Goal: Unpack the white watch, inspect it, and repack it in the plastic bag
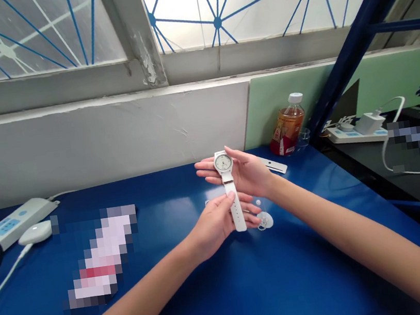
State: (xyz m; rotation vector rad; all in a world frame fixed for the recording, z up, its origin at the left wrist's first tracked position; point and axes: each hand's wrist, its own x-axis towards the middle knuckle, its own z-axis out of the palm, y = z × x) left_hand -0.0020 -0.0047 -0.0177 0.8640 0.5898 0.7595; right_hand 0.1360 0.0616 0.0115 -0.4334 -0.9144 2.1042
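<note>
A white wristwatch [226,176] with a round pale dial and a white strap is held above the blue table [290,282] near its middle. My right hand [245,173] cradles the watch case from behind, fingers stretched to the left and thumb over the top. My left hand [219,221] pinches the hanging strap lower down between thumb and fingers. Just below the strap, on the table, lies a small round clear part [264,220].
A bottle of amber drink [287,125] stands at the back right beside a white tag [276,165]. Power strips with plugs and cables lie at far left [7,228] and far right [355,132]. A blurred-out packet [99,256] lies left of the hands. A blue frame post rises at right.
</note>
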